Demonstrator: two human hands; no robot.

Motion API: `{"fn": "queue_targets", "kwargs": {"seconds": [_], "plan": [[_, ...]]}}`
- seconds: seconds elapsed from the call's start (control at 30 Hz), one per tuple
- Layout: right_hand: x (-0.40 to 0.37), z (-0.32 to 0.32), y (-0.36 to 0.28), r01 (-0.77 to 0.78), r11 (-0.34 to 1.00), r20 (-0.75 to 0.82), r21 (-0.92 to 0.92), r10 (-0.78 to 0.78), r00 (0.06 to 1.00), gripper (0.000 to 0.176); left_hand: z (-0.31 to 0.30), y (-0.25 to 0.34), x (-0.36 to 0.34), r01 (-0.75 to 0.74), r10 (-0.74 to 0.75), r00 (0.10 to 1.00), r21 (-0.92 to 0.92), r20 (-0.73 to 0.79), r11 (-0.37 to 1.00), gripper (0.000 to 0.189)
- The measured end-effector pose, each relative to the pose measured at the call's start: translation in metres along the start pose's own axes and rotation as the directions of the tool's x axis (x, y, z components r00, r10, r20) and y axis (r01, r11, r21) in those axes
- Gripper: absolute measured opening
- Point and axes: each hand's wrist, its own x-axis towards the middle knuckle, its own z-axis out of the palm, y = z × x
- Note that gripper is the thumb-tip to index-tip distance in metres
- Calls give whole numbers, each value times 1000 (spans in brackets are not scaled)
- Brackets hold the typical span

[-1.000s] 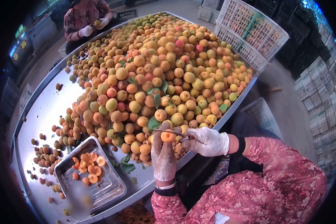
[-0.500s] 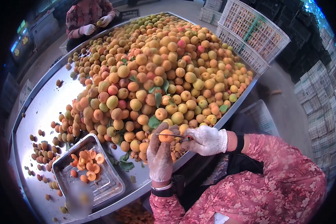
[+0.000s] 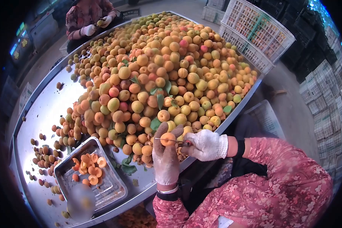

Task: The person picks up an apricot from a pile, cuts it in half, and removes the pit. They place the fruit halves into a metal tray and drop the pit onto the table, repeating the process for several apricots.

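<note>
In a soiled white glove, my left hand (image 3: 166,157) holds an orange apricot (image 3: 168,139) between thumb and fingers, close over the near edge of the fruit pile. My right hand (image 3: 208,145), gloved in white, is closed round the dark handle of a small knife (image 3: 181,142). The thin blade lies across the apricot's face. Left of my hands a metal tray (image 3: 116,189) holds cut apricot halves (image 3: 93,170). A big heap of whole apricots (image 3: 155,76) rises just beyond my fingers, with some green leaves among them.
The heap lies on a metal table (image 3: 60,91) with a raised rim. Across it a person (image 3: 89,21) in gloves handles fruit. White crates (image 3: 254,32) stand at the right rear, and another crate (image 3: 268,119) sits beside the table. Stacked crates (image 3: 323,95) line the far right.
Both hands have shifted slightly, the right one a little left and down. The knife blade sits lower across the apricot and level rather than tilted. The tray's contents look the same.
</note>
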Motion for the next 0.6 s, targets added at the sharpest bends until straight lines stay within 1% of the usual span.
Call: {"fn": "queue_targets", "kwargs": {"seconds": [0.07, 0.1, 0.13, 0.2, 0.23, 0.27, 0.33, 0.4, 0.47, 0.53, 0.57, 0.6], "plan": [[-2, 6, 3, -35, 997, 44, -75, 38, 998, 26, 0, 0, -3, -47, 48, 998, 33, -38, 998, 44], [-2, 9, 3, -39, 992, 19, -118, 42, 999, 28, -3, -11, -2, -10, 9, 996, -13, -85, 1000, 47], [-2, 11, 3, -38, 992, 23, -116, 41, 999, 28, -5, -18, -3, -9, 8, 996, -13, -90, 1000, 47], [0, 16, 2, -21, 990, -26, -139, 18, 1000, 27, -7, -25, -4, 60, -101, 986, -290, -129, 955, 52], [2, 17, 0, -22, 990, -27, -140, 18, 999, 27, -9, -28, -4, 111, -139, 990, -490, -19, 865, 52], [4, 18, -3, 4, 991, -40, -137, -9, 999, 28, -8, -26, -4, 111, -137, 990, -490, -17, 865, 52], [5, 19, -5, 33, 990, -51, -136, -40, 998, 29, -4, -23, -6, 202, -233, 971, -691, 50, 694, 56], [4, 21, -3, -20, 985, -60, -172, 10, 998, 30, -4, -24, -5, 176, -222, 975, -701, 26, 691, 56], [6, 21, -3, -28, 981, -56, -193, 18, 998, 30, -7, -27, -5, 147, -207, 978, -712, 2, 687, 56], [7, 20, -3, -39, 976, -61, -213, 27, 998, 30, -12, -31, -3, 81, -137, 989, -600, -48, 796, 64], [7, 21, -2, -29, 974, -62, -226, 16, 998, 31, -12, -30, -2, 81, -136, 990, -601, -47, 795, 64], [7, 22, -2, -20, 971, -62, -238, 5, 998, 31, -12, -27, -1, 52, -104, 993, -563, -60, 825, 62]]}}
